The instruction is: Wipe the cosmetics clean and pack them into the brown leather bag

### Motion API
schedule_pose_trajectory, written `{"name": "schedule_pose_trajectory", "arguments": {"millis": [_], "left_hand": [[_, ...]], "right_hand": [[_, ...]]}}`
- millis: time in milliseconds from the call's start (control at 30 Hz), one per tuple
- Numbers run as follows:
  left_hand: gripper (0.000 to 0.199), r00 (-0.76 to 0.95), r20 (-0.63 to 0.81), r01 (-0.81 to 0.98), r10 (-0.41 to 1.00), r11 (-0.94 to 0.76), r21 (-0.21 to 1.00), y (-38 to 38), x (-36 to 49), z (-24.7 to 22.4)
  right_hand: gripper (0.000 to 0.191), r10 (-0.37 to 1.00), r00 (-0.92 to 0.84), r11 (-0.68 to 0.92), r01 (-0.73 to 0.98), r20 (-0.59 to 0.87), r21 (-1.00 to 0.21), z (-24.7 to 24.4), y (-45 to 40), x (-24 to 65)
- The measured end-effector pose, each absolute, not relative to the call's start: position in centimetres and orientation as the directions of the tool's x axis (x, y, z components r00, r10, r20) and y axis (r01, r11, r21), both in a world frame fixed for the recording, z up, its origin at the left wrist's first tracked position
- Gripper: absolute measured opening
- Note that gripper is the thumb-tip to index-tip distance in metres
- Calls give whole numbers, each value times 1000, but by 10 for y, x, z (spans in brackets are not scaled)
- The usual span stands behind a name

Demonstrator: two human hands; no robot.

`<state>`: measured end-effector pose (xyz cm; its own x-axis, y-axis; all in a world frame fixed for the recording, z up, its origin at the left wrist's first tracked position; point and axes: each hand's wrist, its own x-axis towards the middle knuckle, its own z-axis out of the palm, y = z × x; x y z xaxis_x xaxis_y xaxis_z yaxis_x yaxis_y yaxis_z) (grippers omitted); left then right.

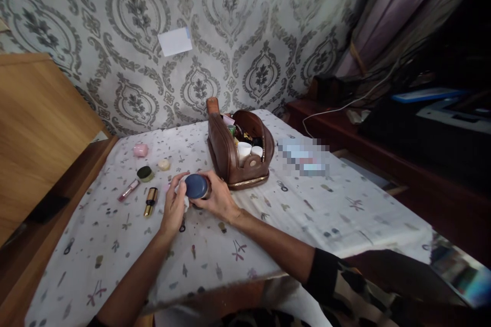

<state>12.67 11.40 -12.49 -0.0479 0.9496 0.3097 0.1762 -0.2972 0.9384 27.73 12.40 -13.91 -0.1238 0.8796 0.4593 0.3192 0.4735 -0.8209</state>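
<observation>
My right hand (220,198) is wrapped round a round jar with a dark blue lid (196,186), held just in front of the bag. From the other side my left hand (174,207) presses a crumpled white tissue (186,201) against the jar; its fingers are closed and partly hidden. To the left on the cloth lie a dark-lidded green jar (144,173), a small cream-coloured jar (164,164), a pink jar (140,150), a pink lip gloss tube (129,190) and a black and gold bottle (151,201).
A brown toiletry bag (222,156) stands unzipped behind my hands, with white-capped containers (244,151) inside. A patterned white tablecloth (215,245) covers the table. At the left rises a wooden panel (46,122); to the right are a dark red desk (330,117) and a cable (345,104).
</observation>
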Motion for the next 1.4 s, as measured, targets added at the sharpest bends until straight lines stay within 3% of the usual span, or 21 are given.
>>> {"name": "schedule_pose_trajectory", "arguments": {"millis": [167, 267, 367, 567, 667, 800, 967, 1133, 1267, 1400], "left_hand": [[46, 11, 366, 210, 931, -360, 909, 113, 124, -121], [56, 61, 378, 300, 924, -379, 876, 111, 125, -116], [49, 112, 426, 396, 898, -434, 810, 109, 126, -113], [23, 203, 588, 491, 783, -601, 631, 110, 124, -113], [12, 273, 685, 520, 675, -703, 485, 110, 123, -112], [18, 402, 736, 519, 544, -798, 306, 111, 122, -113], [17, 402, 772, 521, 493, -816, 250, 108, 120, -110], [26, 427, 787, 481, 446, -849, 220, 103, 120, -107], [37, 426, 783, 486, 453, -845, 224, 104, 119, -111], [41, 364, 742, 552, 563, -772, 315, 108, 115, -119]], "right_hand": [[53, 840, -155, 530, 437, 520, -727, -140, 126, 279], [59, 850, -190, 512, 516, 490, -687, -139, 125, 280], [62, 870, -219, 481, 567, 441, -669, -135, 123, 281], [51, 907, -202, 407, 644, 370, -648, -128, 122, 281], [44, 923, -180, 369, 663, 339, -651, -128, 123, 281], [34, 935, -174, 345, 649, 309, -678, -128, 127, 282], [29, 953, -142, 301, 514, 266, -803, -128, 129, 282], [25, 974, -139, 201, 180, 178, -963, -128, 131, 282], [30, 977, -176, 109, -64, 118, -992, -128, 131, 281], [45, 958, -255, 73, -216, 128, -974, -126, 130, 281]]}}
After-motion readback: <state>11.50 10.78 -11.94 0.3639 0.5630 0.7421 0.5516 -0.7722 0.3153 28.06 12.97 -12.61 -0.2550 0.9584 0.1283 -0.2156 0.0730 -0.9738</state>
